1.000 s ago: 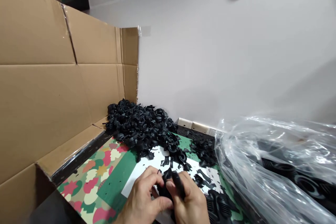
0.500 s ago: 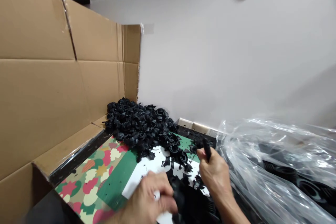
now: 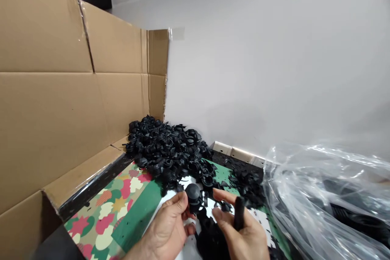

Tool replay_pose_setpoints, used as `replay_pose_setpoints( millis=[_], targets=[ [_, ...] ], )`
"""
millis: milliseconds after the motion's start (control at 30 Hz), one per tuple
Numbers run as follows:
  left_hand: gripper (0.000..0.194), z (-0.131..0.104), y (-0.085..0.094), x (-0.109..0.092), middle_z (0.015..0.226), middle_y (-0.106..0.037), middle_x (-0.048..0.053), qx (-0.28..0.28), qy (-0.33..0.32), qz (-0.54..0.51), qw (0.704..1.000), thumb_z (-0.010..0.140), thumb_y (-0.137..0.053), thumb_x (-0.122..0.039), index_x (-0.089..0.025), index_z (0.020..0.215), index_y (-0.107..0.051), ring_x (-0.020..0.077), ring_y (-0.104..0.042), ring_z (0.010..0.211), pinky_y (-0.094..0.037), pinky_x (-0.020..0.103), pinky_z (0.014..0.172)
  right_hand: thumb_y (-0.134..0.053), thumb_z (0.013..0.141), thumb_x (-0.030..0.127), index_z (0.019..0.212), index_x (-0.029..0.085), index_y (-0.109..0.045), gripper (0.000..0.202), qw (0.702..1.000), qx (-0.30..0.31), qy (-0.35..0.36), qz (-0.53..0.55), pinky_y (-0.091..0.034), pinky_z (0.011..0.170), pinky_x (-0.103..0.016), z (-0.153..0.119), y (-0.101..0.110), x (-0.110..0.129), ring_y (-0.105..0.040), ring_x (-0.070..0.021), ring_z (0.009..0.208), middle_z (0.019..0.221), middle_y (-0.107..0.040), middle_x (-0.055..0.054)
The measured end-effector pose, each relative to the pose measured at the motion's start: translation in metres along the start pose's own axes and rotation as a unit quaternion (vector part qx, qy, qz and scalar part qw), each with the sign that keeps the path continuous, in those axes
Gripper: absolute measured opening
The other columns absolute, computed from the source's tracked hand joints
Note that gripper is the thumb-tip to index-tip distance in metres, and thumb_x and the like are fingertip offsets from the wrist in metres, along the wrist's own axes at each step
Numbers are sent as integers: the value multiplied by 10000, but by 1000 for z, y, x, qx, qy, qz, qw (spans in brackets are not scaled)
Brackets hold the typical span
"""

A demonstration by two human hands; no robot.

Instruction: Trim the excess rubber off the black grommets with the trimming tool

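- Head view: the black domed piece (image 3: pixel 193 191) sat at the fingertips of the left hand (image 3: pixel 167 223), pinched by thumb and fingers, its cap uppermost; it lay left of the right hand (image 3: pixel 243 231) and apart from it.
- The right hand grasped a dark handle (image 3: pixel 239 213) in its palm; its forefinger and thumb were spread toward the piece.
- Between the two wrists lay a dark mass (image 3: pixel 211 231), too dim to make out; black scraps littered the white sheet (image 3: pixel 263 221) around it.
- Beyond the left hand rose a heap of black parts (image 3: pixel 170 150); a smaller pile (image 3: pixel 248 185) lay behind the right hand; both took up the far side.
- A clear plastic bag (image 3: pixel 304 195) with black parts inside crowded the right; the wall (image 3: pixel 258 69) bounded the back; cardboard (image 3: pixel 45 109) bounded the left; the widest working room lay leftward, over a patterned board (image 3: pixel 117 203) sprinkled with crumbs.
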State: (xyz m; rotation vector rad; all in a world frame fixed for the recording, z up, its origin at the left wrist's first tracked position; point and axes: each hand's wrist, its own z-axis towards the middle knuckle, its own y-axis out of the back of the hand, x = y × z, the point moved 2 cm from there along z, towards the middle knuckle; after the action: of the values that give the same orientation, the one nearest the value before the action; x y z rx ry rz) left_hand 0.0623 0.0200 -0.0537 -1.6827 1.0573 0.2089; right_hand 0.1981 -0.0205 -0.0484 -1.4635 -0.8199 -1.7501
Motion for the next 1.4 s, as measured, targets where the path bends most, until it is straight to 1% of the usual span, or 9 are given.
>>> replay_pose_setpoints(
  millis=[133,267,500,667,867,1100,1200,1300,1400],
  targets=[
    [390,-6,-7,10,625,-589,-7,66,13,-25,997,506,-880,-398,-157,725,-665,118,-512,567,-344,218,484,-640,681,269,818,250,-717,158,996,11,58,64,-482,674,-320,-10,-17,2,-611,-227,801,939,-646,-49],
    [358,-9,-7,-1,611,-544,1,85,-24,162,983,617,-804,-443,-125,651,-643,106,-513,546,-291,189,418,-667,667,294,747,227,-712,114,997,9,16,77,-460,591,-287,-9,-14,-2,-589,-212,724,815,-648,-42],
    [428,-11,2,-42,891,-612,16,-20,-216,495,841,702,-737,-379,-200,1080,-648,73,-509,482,-370,197,448,-601,704,273,765,233,-727,145,999,33,8,-10,-435,677,-282,-8,-9,1,-582,-202,710,739,-684,-13],
    [356,-10,-13,-33,726,-631,9,104,-127,423,891,675,-741,-244,-152,1016,-698,87,-494,489,-386,195,444,-620,722,264,785,229,-733,134,996,71,61,-2,-459,615,-271,-6,-9,-2,-584,-199,675,751,-674,-26],
    [315,-10,-20,-26,651,-638,19,123,-83,292,945,599,-803,-285,-116,841,-691,68,-527,423,-313,156,374,-636,756,316,733,217,-686,113,996,68,22,46,-434,544,-259,-8,-10,-10,-557,-164,577,671,-629,-5],
    [320,-13,-18,-13,514,-581,-34,23,-89,234,968,575,-800,-381,-155,662,-591,68,-496,337,-256,163,334,-509,844,306,572,230,-518,283,980,31,179,-77,-367,482,-238,-15,-21,13,-466,-142,497,549,-502,23],
    [264,-28,-13,-1,479,-553,-43,38,-149,269,951,609,-802,-346,-156,648,-622,67,-483,390,-313,175,396,-448,821,335,571,243,-502,271,980,0,138,-141,-369,493,-268,3,-16,16,-471,-176,507,525,-510,7],
    [282,-39,-4,9,547,-627,12,132,-75,275,950,507,-873,-298,-136,584,-656,105,-558,491,-369,196,463,-431,759,340,593,240,-493,204,978,-66,80,-179,-375,517,-295,32,0,15,-485,-199,528,551,-543,-23],
    [312,-35,3,0,538,-578,-28,97,-35,169,980,614,-817,-387,-154,752,-662,79,-501,372,-309,189,371,-442,705,334,607,231,-517,161,976,-59,86,-193,-388,585,-310,49,11,15,-505,-209,585,598,-568,-34]
  ],
)
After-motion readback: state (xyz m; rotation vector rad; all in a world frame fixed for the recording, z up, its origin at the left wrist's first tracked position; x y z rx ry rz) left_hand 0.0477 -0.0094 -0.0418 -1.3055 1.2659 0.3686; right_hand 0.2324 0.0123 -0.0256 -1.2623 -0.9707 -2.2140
